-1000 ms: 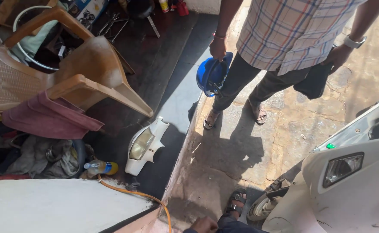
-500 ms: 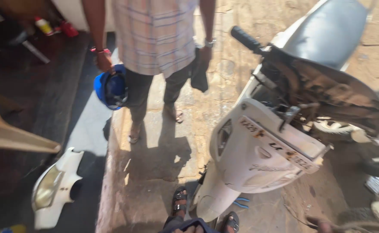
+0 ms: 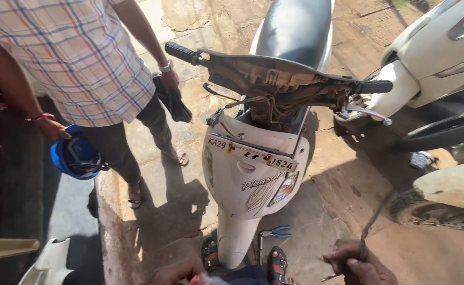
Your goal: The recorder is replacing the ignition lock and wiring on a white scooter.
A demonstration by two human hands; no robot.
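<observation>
Fingers of right hand curled tight round a thin metal tool, shaft running up and right from the fist, blurred, kind not readable. Bottom right of head view, low over the paving.

Left hand at bottom edge, mostly cut off by frame; something small and red-and-pale at its fingertips, grip on it not clear. Cannot tell whether those fingers are open or closed.

Between the hands: own two sandalled feet, just beside the front wheel mudguard of a white scooter. Scooter nose points at the camera, handlebar cover off, wiring and bare bracket exposed, black seat behind. Brake lever sticks out on the picture's right side of the bar.

Blue-handled pliers flat on the ground, just right of the mudguard, near the right foot.

Second person in checked shirt stands upper left, blue helmet in one hand, dark cloth in the other, close to the left-hand grip.

Another white scooter upper right, tyre at right edge. Loose white body panel bottom left.
</observation>
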